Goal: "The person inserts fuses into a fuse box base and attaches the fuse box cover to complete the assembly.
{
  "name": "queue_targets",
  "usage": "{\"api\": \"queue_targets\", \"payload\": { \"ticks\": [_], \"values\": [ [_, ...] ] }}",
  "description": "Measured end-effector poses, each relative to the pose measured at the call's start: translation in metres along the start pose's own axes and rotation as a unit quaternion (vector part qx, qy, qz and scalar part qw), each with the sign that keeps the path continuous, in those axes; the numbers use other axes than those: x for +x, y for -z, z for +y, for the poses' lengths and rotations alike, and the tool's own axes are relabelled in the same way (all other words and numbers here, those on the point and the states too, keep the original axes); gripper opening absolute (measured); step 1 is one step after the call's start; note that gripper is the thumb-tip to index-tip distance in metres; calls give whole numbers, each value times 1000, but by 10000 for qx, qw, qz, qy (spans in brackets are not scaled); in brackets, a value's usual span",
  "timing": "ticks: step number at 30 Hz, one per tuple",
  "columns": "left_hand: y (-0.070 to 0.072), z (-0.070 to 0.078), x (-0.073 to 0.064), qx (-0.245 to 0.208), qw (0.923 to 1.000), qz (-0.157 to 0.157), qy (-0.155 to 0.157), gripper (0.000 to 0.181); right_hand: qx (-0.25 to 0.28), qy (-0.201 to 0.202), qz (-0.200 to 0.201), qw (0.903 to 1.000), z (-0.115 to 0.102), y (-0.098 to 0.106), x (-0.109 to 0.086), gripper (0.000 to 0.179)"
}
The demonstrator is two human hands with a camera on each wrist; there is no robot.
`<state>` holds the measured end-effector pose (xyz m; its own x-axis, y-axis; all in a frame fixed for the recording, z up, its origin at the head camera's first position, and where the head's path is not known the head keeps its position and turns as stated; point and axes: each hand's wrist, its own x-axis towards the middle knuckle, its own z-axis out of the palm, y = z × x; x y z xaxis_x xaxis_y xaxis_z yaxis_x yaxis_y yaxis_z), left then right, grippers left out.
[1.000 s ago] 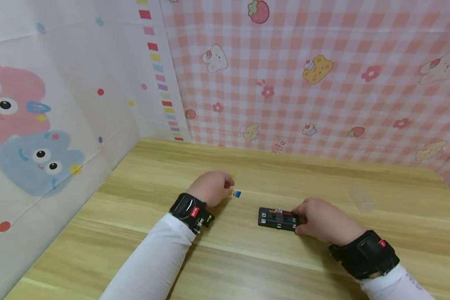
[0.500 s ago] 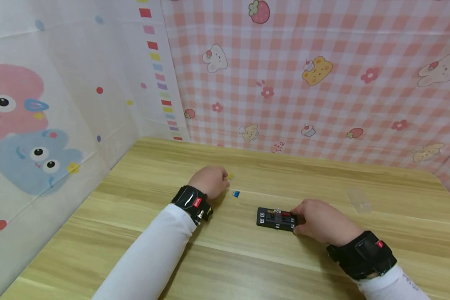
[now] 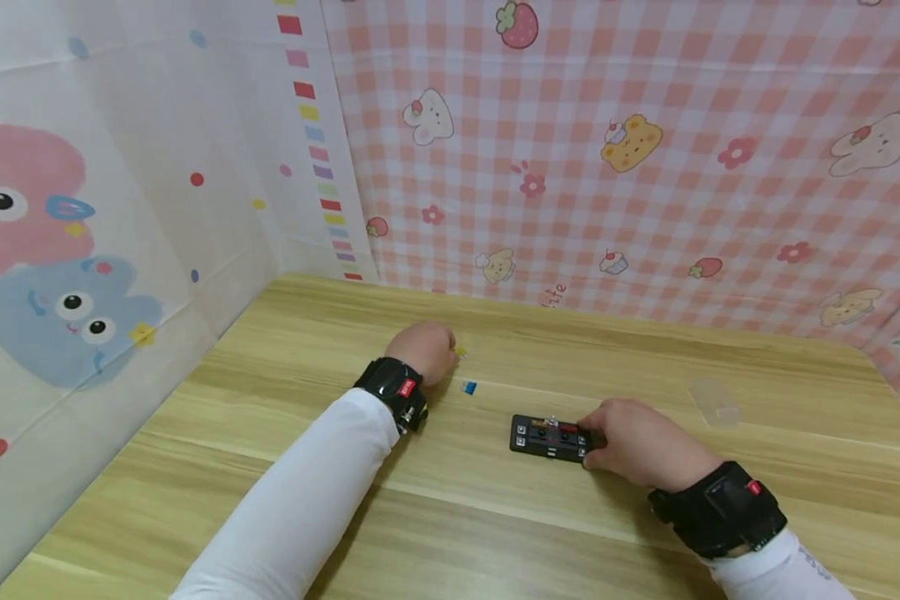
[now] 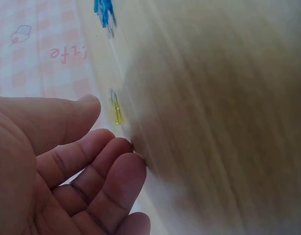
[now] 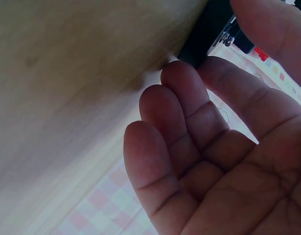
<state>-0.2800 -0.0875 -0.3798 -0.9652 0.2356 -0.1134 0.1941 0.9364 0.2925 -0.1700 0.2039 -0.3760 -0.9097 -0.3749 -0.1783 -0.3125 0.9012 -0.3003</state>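
Observation:
A small yellow blade fuse (image 4: 117,115) with two metal prongs lies on the table, just past the thumb tip and index fingertip of my left hand (image 3: 424,353). Thumb and fingers are apart there, with nothing between them. Nearer to me sits a blue blade fuse (image 3: 469,387). My right hand (image 3: 648,443) grips the right end of a black fuse block (image 3: 543,440) between thumb and fingers. Metal screw terminals show at the block's ends, and tan and red fuses sit in its far row. In the right wrist view its dark edge (image 5: 204,36) meets the fingertips.
A clear plastic cover (image 3: 715,402) lies on the wooden table (image 3: 450,517) behind my right hand. Pink checked cloth (image 3: 570,192) hangs along the back edge, and a white patterned cloth (image 3: 225,217) borders the left side.
My left hand has moved away from beside the blue fuse, farther back to the yellow one. The right hand keeps its grip on the fuse block, nearly still.

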Motion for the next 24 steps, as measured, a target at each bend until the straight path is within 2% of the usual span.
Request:
{"api": "queue_targets", "payload": {
  "ticks": [6,13,24],
  "values": [
    [0,1,4,-39,9999,-16,100,22,30,-42,-25,10000,0,0,1,39],
    [-2,4,8,29,9999,47,94,26,16,-17,-20,10000,0,0,1,39],
    [-4,6,17,459,9989,52,71,20,15,-84,-55,9999,-2,1,0,38]
  ]
}}
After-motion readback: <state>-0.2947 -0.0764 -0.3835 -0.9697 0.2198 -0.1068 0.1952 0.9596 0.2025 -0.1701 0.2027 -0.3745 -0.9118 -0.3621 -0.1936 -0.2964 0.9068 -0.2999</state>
